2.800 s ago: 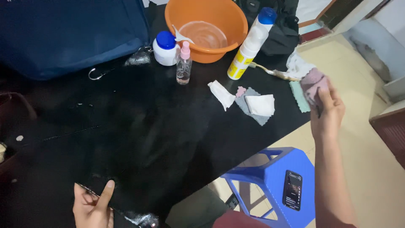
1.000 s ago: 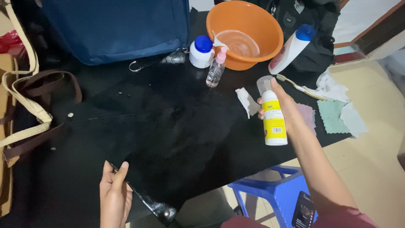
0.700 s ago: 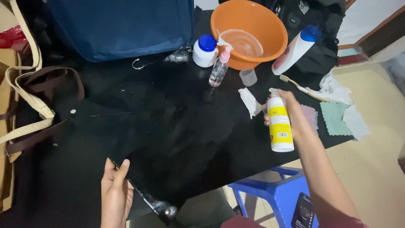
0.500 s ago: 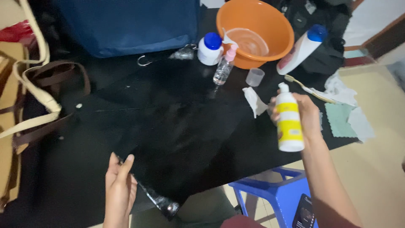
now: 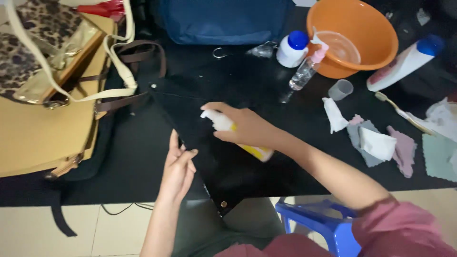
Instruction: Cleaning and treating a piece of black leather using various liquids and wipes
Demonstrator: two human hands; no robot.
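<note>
Since half a second ago the spray bottle (image 5: 238,135) has swung from upright at the right to tilted, nozzle left, over the black fabric (image 5: 228,157) at table centre. Right hand (image 5: 247,127) is clamped round its body — light, rigid plastic, likely slick; mid-body grip suits. Left hand (image 5: 177,166) pinches the limp fabric's near-left edge, fingers together. Orange basin (image 5: 376,57) sits far right.

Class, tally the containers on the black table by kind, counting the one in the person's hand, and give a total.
Spray bottles: 2, the white and yellow one in the right hand and the clear pink-topped one
Blue-capped bottles: 2
Orange basin: 1
Small clear cup: 1
Total: 6
</note>
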